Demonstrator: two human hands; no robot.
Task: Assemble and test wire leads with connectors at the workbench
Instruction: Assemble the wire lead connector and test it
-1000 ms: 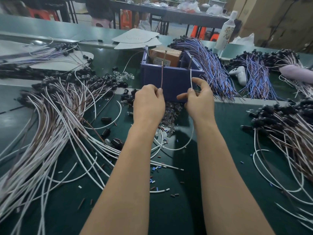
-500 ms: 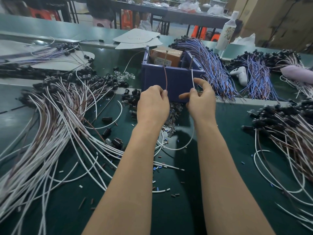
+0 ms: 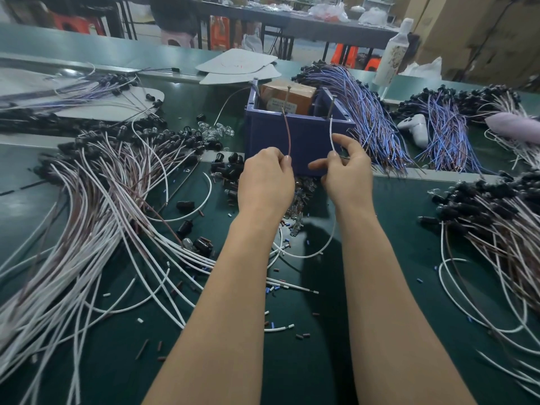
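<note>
My left hand (image 3: 264,179) pinches a brown wire lead (image 3: 287,133) that rises toward the rim of the blue bin (image 3: 304,141). Beside it, my right hand (image 3: 344,173) pinches a white wire lead (image 3: 331,133), whose tip points up near a metal pin (image 3: 331,106) standing at the bin's front edge. A second pin (image 3: 287,97) stands further left in the bin. The white lead loops down under my right wrist onto the green mat (image 3: 394,217). Both hands hover just in front of the bin.
A big pile of white and brown leads with black connectors (image 3: 96,200) covers the left. A similar pile (image 3: 502,217) lies at the right. Blue and purple wire bundles (image 3: 371,118) sit behind the bin. Loose black caps (image 3: 201,244) and clear bulbs (image 3: 216,131) lie on the mat.
Both hands have dropped slightly and drawn a little back from the bin; the brown lead now bends more toward the left pin.
</note>
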